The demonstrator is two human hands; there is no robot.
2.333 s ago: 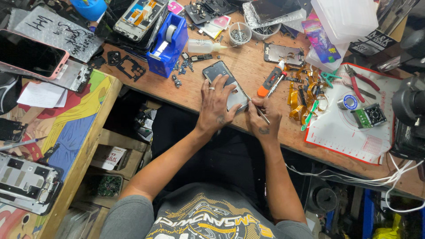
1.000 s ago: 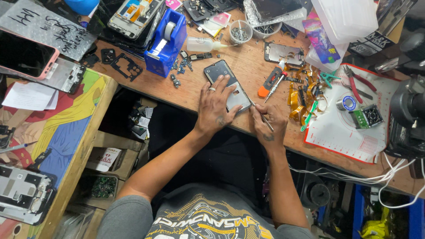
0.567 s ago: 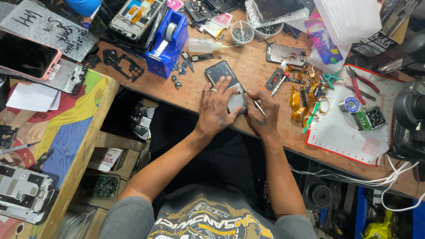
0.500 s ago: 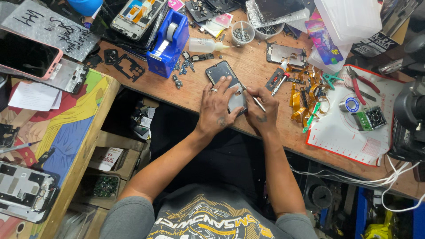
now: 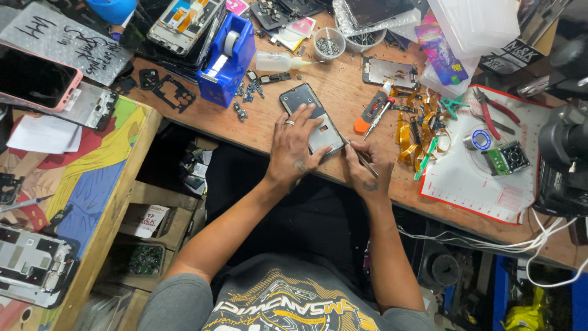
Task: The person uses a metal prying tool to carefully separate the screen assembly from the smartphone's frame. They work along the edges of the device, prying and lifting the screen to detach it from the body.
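An opened phone (image 5: 310, 117) is lying back-up near the front edge of the wooden bench (image 5: 257, 132), w/ its lower end pressed flat under the left hand (image 5: 294, 147); fingers are spread across the casing, ring visible. A thin metal tool (image 5: 360, 156) is pinched in the right hand (image 5: 367, 171), its tip brought to the phone's lower right corner. Hands are just beside each other, not touching as far as can be told.

Risks, as judged from here: the tip could be slipped off the corner if too much force is applied, and the board or a flex scratched or torn. The phone sits close to the bench edge, so it could be pushed off toward the lap if the left-hand pressure is eased. Loose small parts (image 5: 242, 104) & a cup of screws (image 5: 329, 44) are near; these could be knocked or mixed up by a sweeping wrist. An orange-handled screwdriver (image 5: 372, 110) and yellow flex strips (image 5: 411, 138) lie just right of the work, where they could be snagged
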